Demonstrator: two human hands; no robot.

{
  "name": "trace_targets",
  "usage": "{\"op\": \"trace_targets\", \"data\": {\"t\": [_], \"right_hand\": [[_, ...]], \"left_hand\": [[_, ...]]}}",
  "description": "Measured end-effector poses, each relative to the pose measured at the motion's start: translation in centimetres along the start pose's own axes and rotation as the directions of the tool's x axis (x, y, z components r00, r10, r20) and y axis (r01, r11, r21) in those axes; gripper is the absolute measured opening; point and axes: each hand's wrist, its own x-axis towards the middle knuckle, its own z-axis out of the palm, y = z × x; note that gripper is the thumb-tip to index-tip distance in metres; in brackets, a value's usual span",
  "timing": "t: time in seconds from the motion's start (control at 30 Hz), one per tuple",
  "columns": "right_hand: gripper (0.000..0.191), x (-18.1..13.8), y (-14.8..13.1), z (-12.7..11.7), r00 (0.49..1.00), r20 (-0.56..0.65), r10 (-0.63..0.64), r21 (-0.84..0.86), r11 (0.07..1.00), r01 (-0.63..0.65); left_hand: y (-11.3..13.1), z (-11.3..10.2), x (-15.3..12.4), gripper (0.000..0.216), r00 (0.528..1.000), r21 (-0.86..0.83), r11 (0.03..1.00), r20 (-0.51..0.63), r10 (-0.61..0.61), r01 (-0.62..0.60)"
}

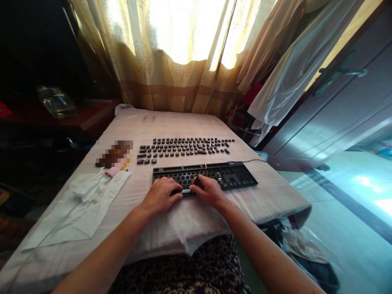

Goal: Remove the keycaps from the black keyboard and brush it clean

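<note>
As I look down through the head camera, I have the left hand [161, 194] on the keyboard's near edge, fingers bent, their grip one I cannot tell, and the right hand [210, 191] pinching a dark piece [198, 179] too small to name. A white stick [185, 191] bridges their fingertips. The keyboard [234, 178] lies under and just beyond the fingers, long axis running left to right near the table's [171, 237] near edge; left hand nearer its left end. Past it, loose keys [188, 154] sit in rows toward the far edge
</note>
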Motion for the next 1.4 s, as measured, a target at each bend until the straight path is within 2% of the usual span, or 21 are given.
{"op": "trace_targets", "data": {"t": [0.1,0.27,0.43,0.63,0.83,0.93,1.17,1.4], "right_hand": [[0.012,0.0,-0.2,-0.2,1.000,0.026,0.005,0.017,1.000,-0.005],[0.010,-0.7,-0.6,-0.2,1.000,-0.007,-0.008,-0.016,1.000,0.008],[0.018,0.5,-1.0,-1.0,0.995,0.061,0.073,-0.112,0.992,-0.066],[0.017,0.9,-1.2,-1.0,0.991,0.068,0.111,-0.090,0.990,-0.105],[0.016,-1.0,-0.6,-0.7,0.999,-0.043,-0.009,-0.035,0.999,0.008],[0.019,-1.0,-0.4,-0.8,0.997,-0.078,0.014,-0.014,1.000,-0.015],[0.013,-0.5,-1.0,-0.1,1.000,-0.011,0.017,0.077,0.997,-0.016],[0.010,-0.1,-1.2,0.5,1.000,0.022,-0.005,-0.033,0.999,0.006]], "left_hand": [[-0.2,0.0,0.2,0.016,1.000,-0.005,1.000,0.004,0.012,-0.012],[-0.1,0.3,0.0,0.017,1.000,0.016,1.000,-0.016,0.006,-0.006],[0.5,0.5,-0.3,0.017,0.999,0.035,0.999,-0.042,-0.014,0.015],[0.5,0.5,-0.3,0.016,0.999,0.036,0.999,-0.049,-0.021,0.023],[0.2,0.7,-0.4,0.015,0.998,0.018,1.000,-0.065,-0.010,0.011],[0.2,0.8,-0.5,0.016,0.997,0.012,1.000,-0.077,-0.005,0.006],[0.0,1.0,-0.5,0.017,0.996,0.010,1.000,-0.088,0.010,-0.009],[0.1,1.0,-0.6,0.017,0.996,0.007,1.000,-0.089,0.001,-0.001]]}}
